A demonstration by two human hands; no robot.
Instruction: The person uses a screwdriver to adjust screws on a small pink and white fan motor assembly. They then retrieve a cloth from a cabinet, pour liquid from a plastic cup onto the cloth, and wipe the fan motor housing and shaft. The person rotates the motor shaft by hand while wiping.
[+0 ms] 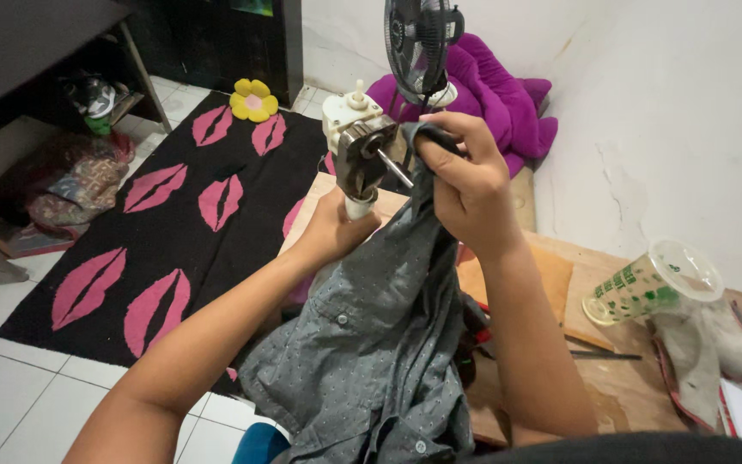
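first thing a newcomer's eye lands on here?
Centre frame: the left hand grips the white neck of a small fan motor, while the right hand presses a grey dotted shirt against its metal shaft. Behind lies a black rug with pink lips; a clear plastic cup lies tipped at right.

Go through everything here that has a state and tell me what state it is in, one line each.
Left hand: gripping the motor's white base.
Right hand: pinching the shirt against the shaft.
Motor: held up, bare, shaft pointing right.
Shirt: hanging, crumpled, buttons showing.
Fan: upright behind, blades look still.
Cup: tipped on its side, looks empty.
Rug: lying flat.
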